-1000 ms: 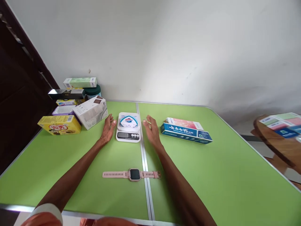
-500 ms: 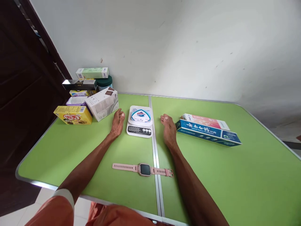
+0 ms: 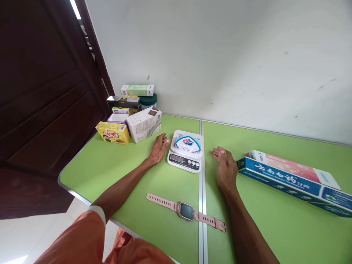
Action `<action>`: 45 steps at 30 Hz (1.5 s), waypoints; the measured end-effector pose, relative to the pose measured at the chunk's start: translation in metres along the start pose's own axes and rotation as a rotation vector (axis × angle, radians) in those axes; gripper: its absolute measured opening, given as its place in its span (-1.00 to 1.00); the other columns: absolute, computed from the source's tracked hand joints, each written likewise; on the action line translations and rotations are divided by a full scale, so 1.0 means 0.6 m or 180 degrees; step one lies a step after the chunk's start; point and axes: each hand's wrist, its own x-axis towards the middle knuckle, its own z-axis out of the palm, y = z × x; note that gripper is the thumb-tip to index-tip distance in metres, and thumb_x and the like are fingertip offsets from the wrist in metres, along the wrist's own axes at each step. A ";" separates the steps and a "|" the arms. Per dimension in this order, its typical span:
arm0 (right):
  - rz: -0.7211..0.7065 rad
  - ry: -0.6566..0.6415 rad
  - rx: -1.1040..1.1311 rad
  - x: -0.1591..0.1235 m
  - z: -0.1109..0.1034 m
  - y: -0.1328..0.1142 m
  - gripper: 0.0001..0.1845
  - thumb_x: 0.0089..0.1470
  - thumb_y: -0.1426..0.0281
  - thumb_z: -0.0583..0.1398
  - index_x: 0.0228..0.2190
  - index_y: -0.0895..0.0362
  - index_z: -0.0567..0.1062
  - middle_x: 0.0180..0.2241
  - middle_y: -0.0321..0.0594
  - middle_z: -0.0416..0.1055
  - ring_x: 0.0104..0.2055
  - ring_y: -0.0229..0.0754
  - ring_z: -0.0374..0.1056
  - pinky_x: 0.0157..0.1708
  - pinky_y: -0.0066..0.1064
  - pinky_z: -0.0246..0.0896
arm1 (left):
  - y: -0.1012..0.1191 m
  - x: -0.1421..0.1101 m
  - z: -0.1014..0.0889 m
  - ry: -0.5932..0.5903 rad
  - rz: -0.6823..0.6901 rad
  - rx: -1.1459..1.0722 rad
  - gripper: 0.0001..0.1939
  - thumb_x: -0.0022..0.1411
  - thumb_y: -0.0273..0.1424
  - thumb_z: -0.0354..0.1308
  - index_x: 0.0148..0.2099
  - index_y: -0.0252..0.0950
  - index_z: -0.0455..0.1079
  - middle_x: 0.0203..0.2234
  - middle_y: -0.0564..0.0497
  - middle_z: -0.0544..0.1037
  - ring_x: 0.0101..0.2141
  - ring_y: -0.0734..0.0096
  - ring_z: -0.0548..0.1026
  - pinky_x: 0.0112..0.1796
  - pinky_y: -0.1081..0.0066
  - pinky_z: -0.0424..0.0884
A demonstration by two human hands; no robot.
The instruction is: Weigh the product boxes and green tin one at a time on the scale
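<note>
A small white kitchen scale [image 3: 182, 161] stands near the middle of the green table [image 3: 115, 172], with a round blue-and-white packet [image 3: 188, 143] lying on its plate. My left hand [image 3: 158, 149] lies flat and open on the table just left of the scale, holding nothing. My right hand [image 3: 226, 167] rests on the table to the scale's right, fingers together and stretched out, empty, with its outer side close to a long blue box [image 3: 291, 182]. A pink smartwatch [image 3: 187, 211] lies flat, strap spread out, nearer to me between my forearms.
A pink-and-white box [image 3: 294, 169] lies behind the blue one. Several boxes are stacked at the far left corner: a yellow snack box [image 3: 113, 132], a white box [image 3: 144, 123], others above. A dark wooden door [image 3: 41, 91] stands left of the table. A metal seam [image 3: 201, 190] runs down the tabletop.
The view has swung to the left, so everything sits further right in the picture. Both hands stay beside the scale; the right hand has drawn slightly away from it toward the blue box.
</note>
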 end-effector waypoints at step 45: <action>-0.0989 -0.1692 -0.1424 0.109 0.029 -0.062 -0.21 0.04 -0.13 0.36 0.15 0.09 0.63 0.17 0.12 0.61 0.29 0.34 0.41 0.34 0.28 0.31 | 0.117 0.122 0.015 -0.2173 0.0593 0.1797 -0.17 0.16 -0.09 0.45 0.39 -0.27 0.37 0.35 -0.35 0.47 0.37 -0.30 0.38 0.38 -0.17 0.28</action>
